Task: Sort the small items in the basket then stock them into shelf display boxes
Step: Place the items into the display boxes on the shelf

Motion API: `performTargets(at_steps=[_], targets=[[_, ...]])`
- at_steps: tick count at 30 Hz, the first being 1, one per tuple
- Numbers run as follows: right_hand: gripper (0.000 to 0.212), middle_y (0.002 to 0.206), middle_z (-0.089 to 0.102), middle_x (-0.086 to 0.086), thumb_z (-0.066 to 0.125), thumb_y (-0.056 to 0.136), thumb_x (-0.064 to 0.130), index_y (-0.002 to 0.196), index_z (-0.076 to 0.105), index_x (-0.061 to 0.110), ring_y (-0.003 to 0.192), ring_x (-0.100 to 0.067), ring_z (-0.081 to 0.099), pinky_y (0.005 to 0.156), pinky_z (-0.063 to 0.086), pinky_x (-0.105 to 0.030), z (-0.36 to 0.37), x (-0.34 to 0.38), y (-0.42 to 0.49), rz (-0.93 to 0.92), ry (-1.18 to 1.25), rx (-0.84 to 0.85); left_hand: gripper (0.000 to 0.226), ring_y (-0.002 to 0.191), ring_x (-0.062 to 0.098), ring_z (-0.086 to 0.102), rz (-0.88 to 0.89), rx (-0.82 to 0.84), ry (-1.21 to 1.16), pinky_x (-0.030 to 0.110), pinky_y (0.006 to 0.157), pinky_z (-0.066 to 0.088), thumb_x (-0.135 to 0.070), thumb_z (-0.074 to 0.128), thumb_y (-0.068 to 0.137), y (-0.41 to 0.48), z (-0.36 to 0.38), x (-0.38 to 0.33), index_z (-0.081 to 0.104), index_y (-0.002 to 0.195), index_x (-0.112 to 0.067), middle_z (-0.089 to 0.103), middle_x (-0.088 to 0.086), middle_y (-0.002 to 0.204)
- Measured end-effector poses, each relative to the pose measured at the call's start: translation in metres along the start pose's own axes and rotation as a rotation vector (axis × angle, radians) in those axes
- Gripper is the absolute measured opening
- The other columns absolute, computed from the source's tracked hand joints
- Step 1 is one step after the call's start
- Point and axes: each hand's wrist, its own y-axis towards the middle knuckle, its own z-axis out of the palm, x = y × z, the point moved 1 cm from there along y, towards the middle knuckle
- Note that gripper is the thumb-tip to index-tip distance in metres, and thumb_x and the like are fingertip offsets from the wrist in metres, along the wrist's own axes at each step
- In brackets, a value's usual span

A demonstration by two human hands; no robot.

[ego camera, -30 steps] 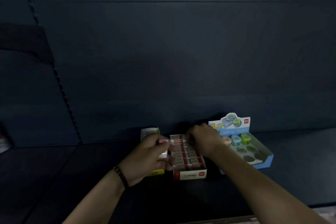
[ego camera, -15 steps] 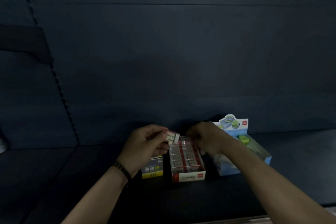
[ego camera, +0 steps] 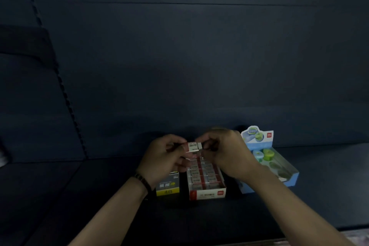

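Above the red display box (ego camera: 206,180), both hands meet on one small white eraser (ego camera: 195,146). The left hand (ego camera: 165,158) pinches its left end, and the right hand (ego camera: 225,152) closes its fingertips on the other end, probably to turn it label-up and square it to the rows already packed below. That box sits between a yellow-fronted box (ego camera: 167,187) and a blue display box (ego camera: 279,170) holding green and blue round pieces, each kind kept apart on the dark shelf (ego camera: 99,195). Held level just over the far end of the rows, the eraser seems bound for a slot there. No basket is in view.
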Motion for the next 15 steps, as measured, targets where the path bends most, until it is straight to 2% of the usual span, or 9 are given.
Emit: performTargets(at_steps=[4, 6, 9, 10, 13, 15], targets=[[0.028, 0.082, 0.066, 0.017, 0.090, 0.076, 0.012, 0.098, 0.082, 0.027, 0.079, -0.006, 0.067, 0.072, 0.051, -0.016, -0.001, 0.000, 0.000, -0.062, -0.026, -0.021, 0.015, 0.074, 0.026, 0.075, 0.034, -0.011, 0.075, 0.031, 0.061, 0.058, -0.011, 0.065, 0.102, 0.001, -0.002, 0.000, 0.065, 0.118, -0.009, 0.081, 0.010, 0.092], [0.025, 0.083, 0.069, 0.014, 0.089, 0.078, 0.012, 0.097, 0.082, 0.026, 0.078, -0.006, 0.068, 0.073, 0.052, -0.017, 0.000, -0.004, 0.000, -0.040, -0.026, -0.012, 0.016, 0.069, 0.025, 0.076, 0.067, -0.058, 0.142, 0.029, 0.054, 0.055, -0.013, 0.065, 0.103, -0.003, -0.002, 0.001, 0.062, 0.118, -0.015, 0.080, 0.007, 0.092], [0.016, 0.087, 0.077, 0.011, 0.084, 0.083, 0.012, 0.093, 0.082, 0.025, 0.080, -0.005, 0.071, 0.079, 0.055, -0.023, 0.005, -0.015, 0.005, 0.046, -0.112, 0.048, 0.016, 0.063, 0.014, 0.075, 0.182, -0.118, 0.418, 0.021, 0.053, 0.054, -0.018, 0.069, 0.100, -0.012, 0.000, 0.010, 0.062, 0.113, -0.024, 0.076, -0.001, 0.096], [0.014, 0.087, 0.079, 0.010, 0.082, 0.084, 0.012, 0.091, 0.082, 0.024, 0.081, -0.006, 0.072, 0.081, 0.055, -0.024, 0.007, -0.019, 0.006, 0.066, -0.156, 0.073, 0.013, 0.067, 0.008, 0.074, 0.222, -0.085, 0.520, 0.019, 0.058, 0.056, -0.019, 0.070, 0.099, -0.015, 0.002, 0.014, 0.065, 0.109, -0.026, 0.074, -0.006, 0.097], [0.015, 0.094, 0.081, 0.006, 0.074, 0.088, 0.012, 0.093, 0.083, 0.023, 0.090, -0.011, 0.073, 0.082, 0.047, -0.018, 0.018, -0.025, 0.009, 0.120, -0.257, 0.171, 0.011, 0.096, -0.008, 0.066, 0.293, 0.068, 0.816, 0.020, 0.089, 0.058, -0.026, 0.072, 0.098, -0.025, 0.011, 0.026, 0.073, 0.105, -0.033, 0.072, -0.019, 0.102], [0.014, 0.098, 0.080, 0.008, 0.073, 0.089, 0.016, 0.095, 0.080, 0.026, 0.093, -0.010, 0.071, 0.080, 0.042, -0.017, 0.023, -0.027, 0.009, 0.152, -0.293, 0.226, 0.012, 0.103, -0.008, 0.062, 0.299, 0.080, 0.866, 0.019, 0.095, 0.054, -0.028, 0.072, 0.097, -0.027, 0.014, 0.029, 0.073, 0.108, -0.034, 0.070, -0.021, 0.105]])
